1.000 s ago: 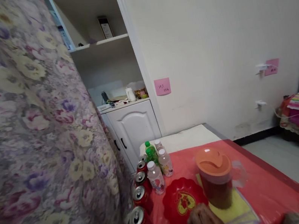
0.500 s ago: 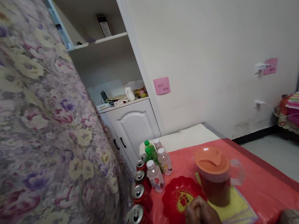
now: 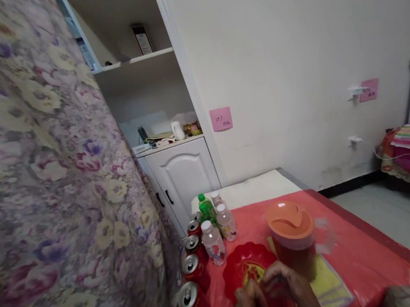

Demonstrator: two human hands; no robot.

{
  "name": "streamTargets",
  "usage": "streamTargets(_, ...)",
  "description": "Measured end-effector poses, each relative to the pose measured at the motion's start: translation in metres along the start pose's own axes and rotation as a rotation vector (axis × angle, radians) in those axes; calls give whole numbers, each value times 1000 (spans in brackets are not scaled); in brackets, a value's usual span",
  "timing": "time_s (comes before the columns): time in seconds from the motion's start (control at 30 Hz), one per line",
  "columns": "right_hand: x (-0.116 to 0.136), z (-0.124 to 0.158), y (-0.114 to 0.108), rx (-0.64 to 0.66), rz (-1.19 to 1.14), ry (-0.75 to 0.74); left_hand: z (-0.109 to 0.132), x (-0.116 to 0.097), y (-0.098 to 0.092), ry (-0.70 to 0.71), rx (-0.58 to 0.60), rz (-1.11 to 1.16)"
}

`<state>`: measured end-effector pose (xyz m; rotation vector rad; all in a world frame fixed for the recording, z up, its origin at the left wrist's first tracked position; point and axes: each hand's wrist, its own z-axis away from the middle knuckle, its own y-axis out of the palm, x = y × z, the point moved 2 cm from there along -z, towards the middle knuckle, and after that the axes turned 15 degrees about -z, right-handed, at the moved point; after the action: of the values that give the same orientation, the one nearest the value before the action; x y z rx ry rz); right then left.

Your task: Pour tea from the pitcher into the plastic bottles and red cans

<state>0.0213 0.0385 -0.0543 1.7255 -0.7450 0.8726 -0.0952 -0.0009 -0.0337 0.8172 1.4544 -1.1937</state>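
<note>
Red-covered table (image 3: 360, 258): both hands are held low over the scalloped plate (image 3: 230, 270).
Fingers of the left hand (image 3: 249, 302) and right hand (image 3: 290, 283) are bent inward, nearly meeting; how fully they are closed, and whether anything is gripped, cannot be told. Plate is placed left of the lidded pitcher (image 3: 293, 238). Wrists should be steadied, fingertips centred above the plate, and pitcher contact avoided.
</note>
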Motion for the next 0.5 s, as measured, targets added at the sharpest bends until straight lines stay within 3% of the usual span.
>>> streamTargets(0.2,-7,-9,-12,128,78,166,-7,7,-6,81,19,21)
streamTargets(0.5,16,0,1,-98,124,77,2,-11,-14,-9,11,38)
